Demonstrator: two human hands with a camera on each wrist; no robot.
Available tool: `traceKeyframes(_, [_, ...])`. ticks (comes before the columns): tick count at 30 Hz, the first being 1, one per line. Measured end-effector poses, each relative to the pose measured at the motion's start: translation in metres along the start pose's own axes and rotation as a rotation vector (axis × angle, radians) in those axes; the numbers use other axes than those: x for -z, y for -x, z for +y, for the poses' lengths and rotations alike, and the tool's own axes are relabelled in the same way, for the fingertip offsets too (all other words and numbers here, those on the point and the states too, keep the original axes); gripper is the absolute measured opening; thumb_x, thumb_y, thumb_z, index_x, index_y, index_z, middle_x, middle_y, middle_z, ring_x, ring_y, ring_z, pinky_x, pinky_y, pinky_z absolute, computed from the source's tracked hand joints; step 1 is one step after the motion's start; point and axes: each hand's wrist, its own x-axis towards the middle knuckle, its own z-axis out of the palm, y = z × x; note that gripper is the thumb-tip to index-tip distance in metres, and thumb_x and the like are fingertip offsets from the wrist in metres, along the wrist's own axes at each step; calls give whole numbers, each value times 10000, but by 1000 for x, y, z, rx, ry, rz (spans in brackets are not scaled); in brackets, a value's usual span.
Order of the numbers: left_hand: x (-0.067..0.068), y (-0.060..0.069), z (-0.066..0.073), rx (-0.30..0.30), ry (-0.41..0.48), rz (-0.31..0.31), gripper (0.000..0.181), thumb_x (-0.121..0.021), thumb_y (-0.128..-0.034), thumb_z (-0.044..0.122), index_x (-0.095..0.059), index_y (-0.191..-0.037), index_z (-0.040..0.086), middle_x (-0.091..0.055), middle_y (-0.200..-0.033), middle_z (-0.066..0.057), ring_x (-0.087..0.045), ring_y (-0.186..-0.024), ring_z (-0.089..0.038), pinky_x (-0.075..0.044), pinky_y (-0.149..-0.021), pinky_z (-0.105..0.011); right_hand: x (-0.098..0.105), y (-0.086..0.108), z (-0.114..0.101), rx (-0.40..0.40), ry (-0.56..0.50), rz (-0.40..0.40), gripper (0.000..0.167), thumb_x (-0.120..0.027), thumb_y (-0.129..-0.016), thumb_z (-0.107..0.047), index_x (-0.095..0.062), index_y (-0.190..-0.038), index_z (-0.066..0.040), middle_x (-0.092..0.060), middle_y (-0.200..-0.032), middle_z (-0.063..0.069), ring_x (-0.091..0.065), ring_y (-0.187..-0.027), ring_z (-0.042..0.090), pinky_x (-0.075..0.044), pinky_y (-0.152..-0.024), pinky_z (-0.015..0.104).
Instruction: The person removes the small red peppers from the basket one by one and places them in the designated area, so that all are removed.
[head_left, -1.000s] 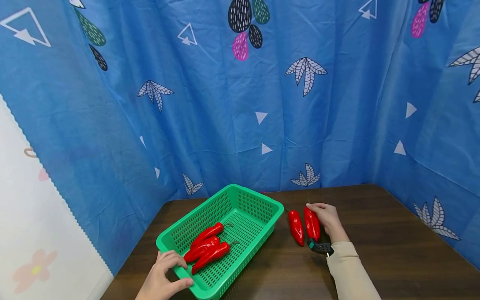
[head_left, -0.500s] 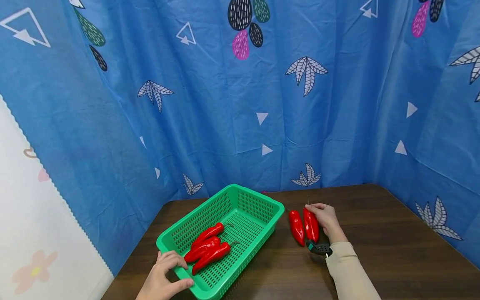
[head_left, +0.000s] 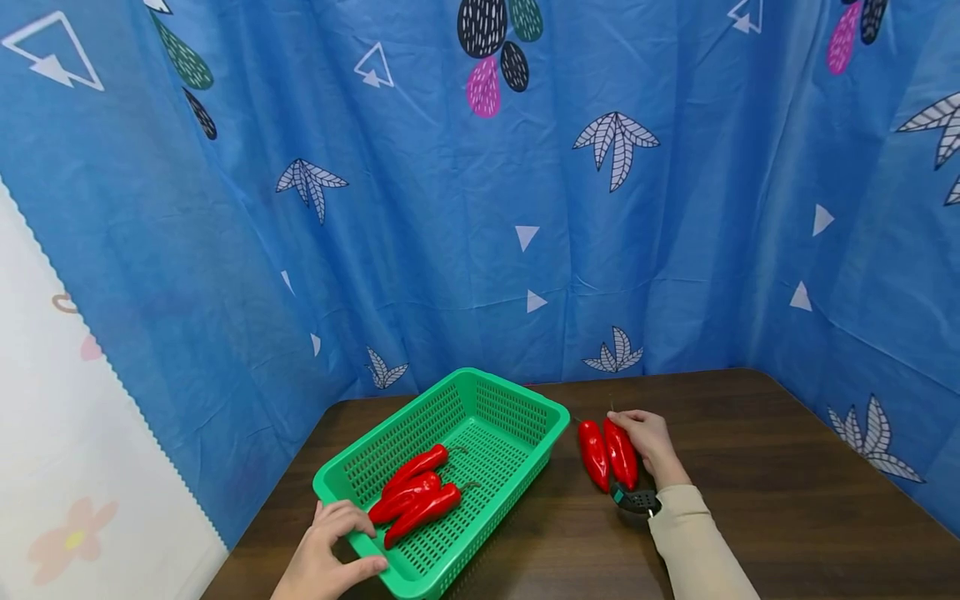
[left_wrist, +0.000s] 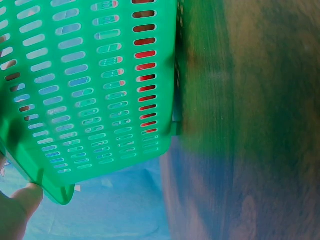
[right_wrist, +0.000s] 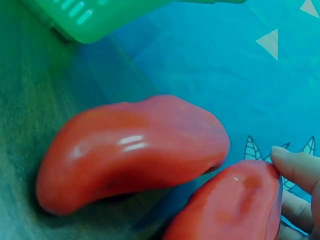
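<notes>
My left hand [head_left: 326, 550] grips the near left corner of a green plastic basket [head_left: 491, 521], thumb outside and fingers over the rim. Three red chili peppers [head_left: 423, 512] lie together inside its near half. To the right of the basket, my right hand [head_left: 648, 442] pinches the stem end of a red chili pepper [head_left: 621, 454] on the table. Another red chili pepper [head_left: 593, 454] lies close beside it on the left. In the right wrist view, thumb and fingers hold the top of the nearer pepper [right_wrist: 230, 205], while the other pepper [right_wrist: 135, 150] lies alongside.
The dark wooden table [head_left: 780, 483] extends to the right of my right arm. A blue patterned curtain [head_left: 450, 208] hangs behind and around its far edge. A black band [head_left: 637, 500] sits at my right wrist.
My right hand has shifted slightly left with the pepper it pinches, narrowing the gap to the other pepper. The left hand and the basket have stayed in place.
</notes>
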Motion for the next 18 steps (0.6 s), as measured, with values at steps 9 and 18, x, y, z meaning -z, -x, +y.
traceKeyframes(9, [1,0,1,24,-5,-2,329,-898,-700,132,-645,-865,265,-627,-846,161,-509,-900,-36,-268,-905,-646,-1,3,-1,-1,8,11,488,-646,-965,-300,-595,-1262,85,-580,-1266,292,-558,-1023,305,-488,-704,199])
traceKeyframes(18, [1,0,2,26,-8,-3,308,-899,-700,135,-652,-857,231,-623,-843,166,-508,-897,-37,-273,-900,-643,-1,7,-4,12,32,18,457,-646,-966,-261,-596,-1244,98,-573,-1257,305,-558,-1015,322,-490,-690,197])
